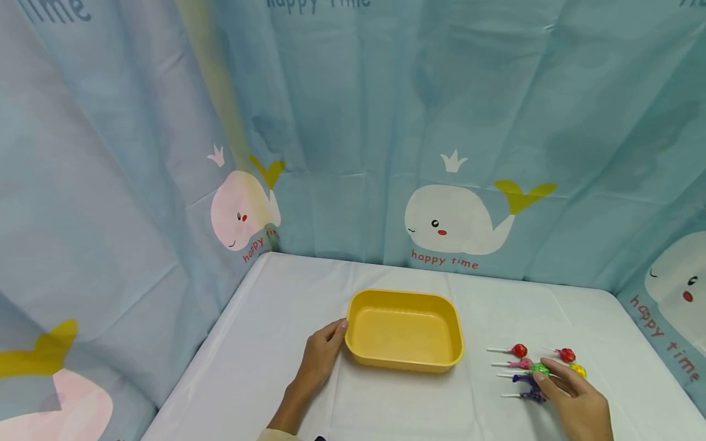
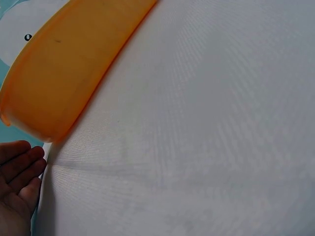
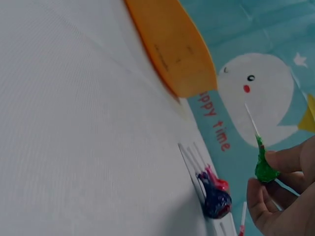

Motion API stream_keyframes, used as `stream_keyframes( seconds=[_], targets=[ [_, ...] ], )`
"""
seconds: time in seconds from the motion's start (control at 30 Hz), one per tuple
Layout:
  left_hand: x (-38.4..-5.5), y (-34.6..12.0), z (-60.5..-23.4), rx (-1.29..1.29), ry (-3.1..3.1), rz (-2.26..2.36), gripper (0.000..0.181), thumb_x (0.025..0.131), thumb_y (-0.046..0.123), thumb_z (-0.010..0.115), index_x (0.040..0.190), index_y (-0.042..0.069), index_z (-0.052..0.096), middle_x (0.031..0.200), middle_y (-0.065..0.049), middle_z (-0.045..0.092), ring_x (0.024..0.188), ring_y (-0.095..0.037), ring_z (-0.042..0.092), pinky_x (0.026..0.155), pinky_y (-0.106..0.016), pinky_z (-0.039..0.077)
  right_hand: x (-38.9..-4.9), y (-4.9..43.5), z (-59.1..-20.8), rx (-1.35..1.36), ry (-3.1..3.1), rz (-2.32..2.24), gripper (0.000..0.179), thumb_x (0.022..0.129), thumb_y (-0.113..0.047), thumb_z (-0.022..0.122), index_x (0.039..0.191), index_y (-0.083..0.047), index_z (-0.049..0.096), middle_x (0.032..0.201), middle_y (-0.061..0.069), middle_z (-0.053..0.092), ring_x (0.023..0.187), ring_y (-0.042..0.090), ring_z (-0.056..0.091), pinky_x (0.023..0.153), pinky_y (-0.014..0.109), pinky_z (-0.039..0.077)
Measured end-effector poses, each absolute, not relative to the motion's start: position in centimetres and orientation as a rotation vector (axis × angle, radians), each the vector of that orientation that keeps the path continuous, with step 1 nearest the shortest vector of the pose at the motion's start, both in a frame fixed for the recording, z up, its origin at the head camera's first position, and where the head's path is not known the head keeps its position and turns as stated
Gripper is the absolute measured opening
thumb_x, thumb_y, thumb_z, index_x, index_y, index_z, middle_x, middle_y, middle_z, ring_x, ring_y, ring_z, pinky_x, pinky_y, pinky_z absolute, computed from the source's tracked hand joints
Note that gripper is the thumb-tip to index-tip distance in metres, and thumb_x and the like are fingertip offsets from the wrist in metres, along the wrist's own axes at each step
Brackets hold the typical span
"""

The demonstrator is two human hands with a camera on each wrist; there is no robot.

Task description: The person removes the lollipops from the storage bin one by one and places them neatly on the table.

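Note:
My right hand (image 1: 579,401) pinches a green-wrapped lollipop (image 3: 266,167) by its head between thumb and fingers, its white stick pointing away. Around that hand lie purple lollipops (image 1: 534,395), a pink lollipop (image 1: 526,364), a red lollipop (image 1: 520,350), a second red lollipop (image 1: 567,354) and a yellow lollipop (image 1: 578,369), partly hidden behind the fingers. My left hand (image 1: 322,352) rests its fingertips against the left side of a yellow plastic tray (image 1: 405,365). In the left wrist view, this hand's fingers (image 2: 22,164) lie fairly straight beside the tray's corner.
A white cloth covers the table (image 1: 408,404), whose back edge meets a blue curtain (image 1: 353,208) printed with whales. The curtain also encloses the left and right sides. Several lollipop sticks point left, toward the tray.

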State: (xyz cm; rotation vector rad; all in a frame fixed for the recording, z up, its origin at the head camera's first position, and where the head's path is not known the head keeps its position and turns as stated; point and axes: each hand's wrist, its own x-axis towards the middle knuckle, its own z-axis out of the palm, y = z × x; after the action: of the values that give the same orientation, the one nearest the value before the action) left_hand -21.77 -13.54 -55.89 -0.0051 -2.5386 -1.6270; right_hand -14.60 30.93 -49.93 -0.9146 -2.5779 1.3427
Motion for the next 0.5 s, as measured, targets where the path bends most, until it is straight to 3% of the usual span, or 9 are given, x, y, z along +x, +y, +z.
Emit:
stream_keyframes(
  seconds=[0.07, 0.2, 0.3, 0.4, 0.43, 0.5],
  targets=[
    [-21.8, -13.5, -55.9, -0.005, -2.533, -1.634, 0.058, 0.108, 0.058, 0.052, 0.142, 0.014, 0.07, 0.141, -0.003, 0.07, 0.139, -0.029, 0.06, 0.119, -0.05, 0.047, -14.5, 31.3, -50.2, -0.922, -2.57, 1.337, 0.053, 0.1, -0.035, 0.076, 0.142, -0.004, 0.065, 0.13, 0.024, 0.072, 0.073, 0.001, 0.068, 0.057, 0.012, 0.051],
    [-21.7, -13.6, -55.8, -0.001, -2.524, -1.645, 0.056, 0.109, 0.057, 0.052, 0.141, 0.015, 0.07, 0.141, -0.003, 0.07, 0.139, -0.029, 0.061, 0.119, -0.049, 0.047, -14.2, 32.0, -50.9, -0.946, -2.549, 1.279, 0.049, 0.102, -0.027, 0.075, 0.142, -0.001, 0.064, 0.136, 0.03, 0.066, 0.09, 0.032, 0.076, 0.065, 0.026, 0.058],
    [-21.7, -13.6, -55.8, 0.005, -2.523, -1.646, 0.056, 0.109, 0.057, 0.052, 0.141, 0.015, 0.07, 0.14, -0.003, 0.07, 0.138, -0.028, 0.061, 0.118, -0.049, 0.048, -13.9, 32.6, -51.5, -0.969, -2.524, 1.269, 0.05, 0.103, -0.026, 0.074, 0.143, 0.002, 0.063, 0.145, 0.033, 0.058, 0.115, 0.05, 0.067, 0.064, 0.023, 0.057],
    [-21.7, -13.6, -55.8, 0.002, -2.521, -1.651, 0.057, 0.108, 0.058, 0.052, 0.141, 0.016, 0.07, 0.14, -0.003, 0.07, 0.138, -0.028, 0.061, 0.118, -0.049, 0.048, -13.7, 33.2, -51.7, -1.017, -2.501, 1.297, 0.051, 0.104, -0.024, 0.073, 0.144, 0.005, 0.06, 0.147, 0.035, 0.055, 0.125, 0.056, 0.06, 0.056, 0.014, 0.051],
    [-21.8, -13.6, -55.8, 0.0, -2.521, -1.653, 0.057, 0.108, 0.058, 0.052, 0.141, 0.016, 0.07, 0.14, -0.003, 0.07, 0.138, -0.028, 0.061, 0.118, -0.049, 0.048, -13.6, 33.5, -51.8, -1.032, -2.492, 1.302, 0.05, 0.103, -0.023, 0.073, 0.143, 0.005, 0.061, 0.146, 0.036, 0.055, 0.114, 0.052, 0.067, 0.05, 0.011, 0.047],
    [-21.8, -13.5, -55.9, 0.001, -2.519, -1.658, 0.057, 0.108, 0.058, 0.052, 0.141, 0.016, 0.07, 0.14, -0.002, 0.07, 0.139, -0.027, 0.061, 0.118, -0.049, 0.048, -13.5, 34.2, -52.0, -1.066, -2.475, 1.33, 0.05, 0.103, -0.021, 0.073, 0.143, 0.006, 0.06, 0.144, 0.037, 0.056, 0.088, 0.037, 0.075, 0.049, 0.013, 0.049]
  ],
)
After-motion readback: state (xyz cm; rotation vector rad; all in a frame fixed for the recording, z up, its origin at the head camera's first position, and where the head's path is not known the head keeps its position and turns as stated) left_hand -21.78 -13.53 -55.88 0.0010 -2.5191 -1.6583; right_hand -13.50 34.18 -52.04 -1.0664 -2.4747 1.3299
